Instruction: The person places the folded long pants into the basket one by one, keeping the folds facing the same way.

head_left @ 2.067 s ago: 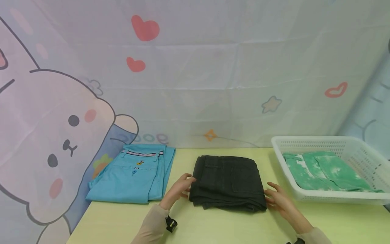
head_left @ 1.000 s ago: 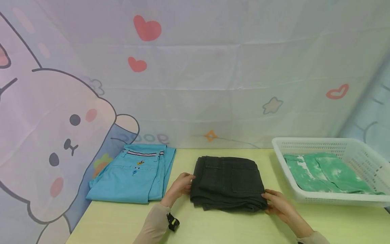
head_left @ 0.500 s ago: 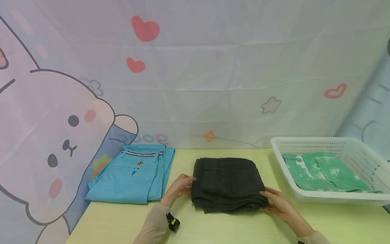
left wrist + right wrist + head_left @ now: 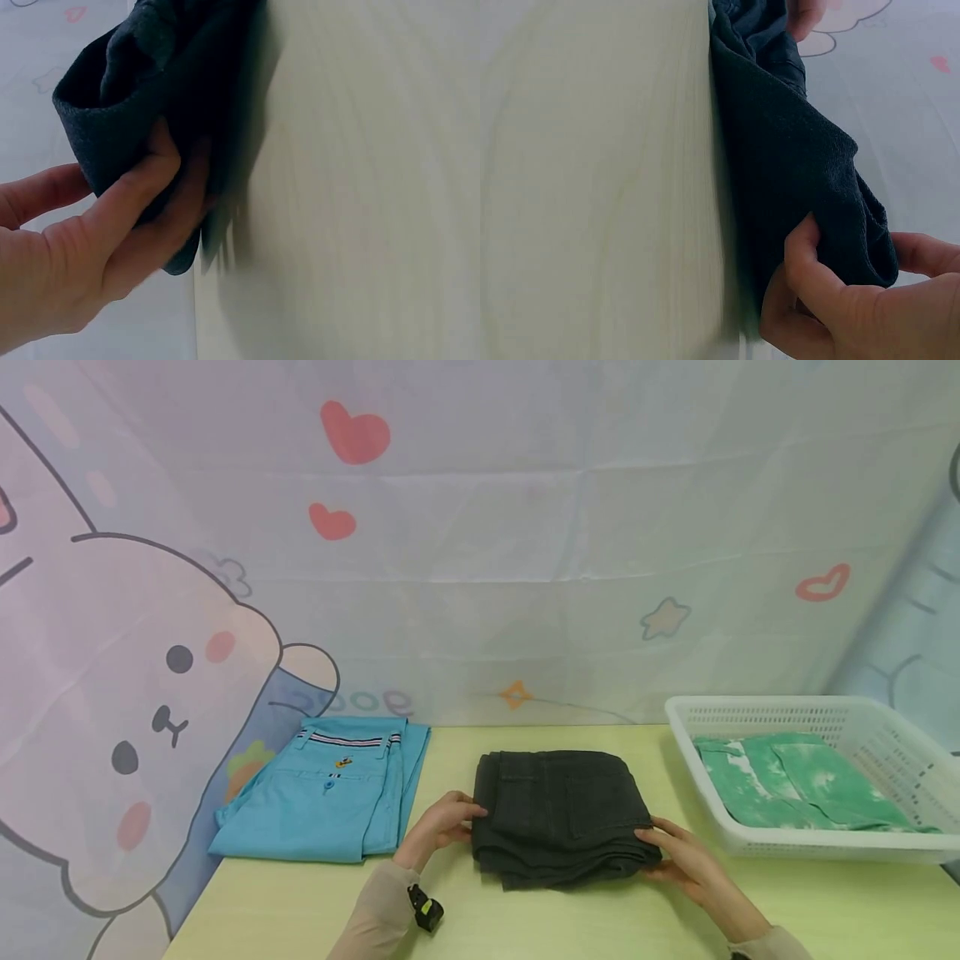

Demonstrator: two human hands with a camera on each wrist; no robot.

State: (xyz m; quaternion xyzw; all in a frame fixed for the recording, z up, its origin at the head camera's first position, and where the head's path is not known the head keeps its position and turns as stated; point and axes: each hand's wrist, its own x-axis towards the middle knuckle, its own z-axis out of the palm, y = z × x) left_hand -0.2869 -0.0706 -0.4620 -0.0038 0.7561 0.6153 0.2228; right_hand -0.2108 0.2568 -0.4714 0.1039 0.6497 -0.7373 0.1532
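Observation:
A folded pair of black trousers lies in several layers at the middle of the table, a back pocket facing up. My left hand grips its left edge. In the left wrist view the thumb is on the upper face and the fingers curl under the fold. On the opposite side my right hand pinches the right edge, thumb on top. The right wrist view has fingers tucked beneath the black cloth. Parts of both hands' fingertips are hidden by the layers.
Folded blue trousers with a striped waistband lie at the table's left. A white plastic basket stands at the right, holding folded green tie-dyed clothing. Behind the pale yellow table hangs a printed cloth backdrop.
Both hands have closed in from beside the black trousers and now hold its two side edges. The trousers have shifted slightly toward the front. The blue trousers and basket have stayed put.

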